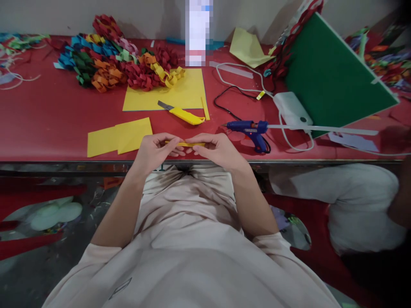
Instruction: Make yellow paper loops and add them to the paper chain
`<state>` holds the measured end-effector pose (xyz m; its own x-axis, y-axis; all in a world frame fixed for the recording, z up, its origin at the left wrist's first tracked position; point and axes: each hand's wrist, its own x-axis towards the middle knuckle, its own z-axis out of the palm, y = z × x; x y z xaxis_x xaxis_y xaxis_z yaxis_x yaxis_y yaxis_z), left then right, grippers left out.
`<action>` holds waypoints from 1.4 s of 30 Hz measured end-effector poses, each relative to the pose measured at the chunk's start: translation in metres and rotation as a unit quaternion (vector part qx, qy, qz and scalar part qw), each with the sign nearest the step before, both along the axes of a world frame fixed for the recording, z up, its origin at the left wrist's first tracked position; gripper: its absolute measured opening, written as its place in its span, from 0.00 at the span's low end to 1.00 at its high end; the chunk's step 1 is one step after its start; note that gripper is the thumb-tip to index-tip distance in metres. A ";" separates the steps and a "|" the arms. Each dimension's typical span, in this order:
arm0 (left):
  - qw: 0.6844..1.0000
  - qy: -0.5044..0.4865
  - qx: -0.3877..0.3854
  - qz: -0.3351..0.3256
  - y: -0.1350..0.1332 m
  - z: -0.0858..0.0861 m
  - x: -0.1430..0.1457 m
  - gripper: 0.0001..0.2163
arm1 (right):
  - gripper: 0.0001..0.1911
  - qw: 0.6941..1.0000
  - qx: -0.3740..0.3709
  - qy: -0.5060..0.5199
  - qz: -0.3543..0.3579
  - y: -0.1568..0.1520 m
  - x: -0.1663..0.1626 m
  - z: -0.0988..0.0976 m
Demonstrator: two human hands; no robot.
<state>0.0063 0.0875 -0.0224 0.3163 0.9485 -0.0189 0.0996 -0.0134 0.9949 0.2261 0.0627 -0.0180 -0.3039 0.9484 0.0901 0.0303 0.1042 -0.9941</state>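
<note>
— While both hands sit at the near edge of the red table, what step is this?

— Folding or creasing, I judge. The left hand and the right hand each pinch one end of a narrow yellow paper strip, held level between them just above the table edge.

— How far open are the hands?

— Barely. On each, the fingers are curled in and closed together on the strip; thumb and fingertips meet on it, with nothing else in either palm.

— What does the next move call for?

— As I read it, an even press along the strip so the crease runs straight, with both ends kept aligned. A loose pinch could let it twist.

— And around them?

— Just beyond the hands to the left lie yellow paper pieces. Farther off is a yellow sheet with a yellow utility knife at its near edge. To the right, a blue glue gun rests beside a white power adapter, and a green board leans at the far right. A heap of coloured paper chains lies far left.
</note>
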 end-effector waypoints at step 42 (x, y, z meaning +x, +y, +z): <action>0.883 0.303 0.356 0.033 -0.008 -0.010 -0.001 0.08 | 0.04 0.876 0.107 -0.404 -0.240 0.002 -0.015 -0.009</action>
<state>0.0051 0.0792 -0.0323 0.3958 0.8038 0.4442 0.6347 -0.5890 0.5002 0.2115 0.0652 -0.0266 0.0782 0.9723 0.2201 0.8061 0.0682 -0.5878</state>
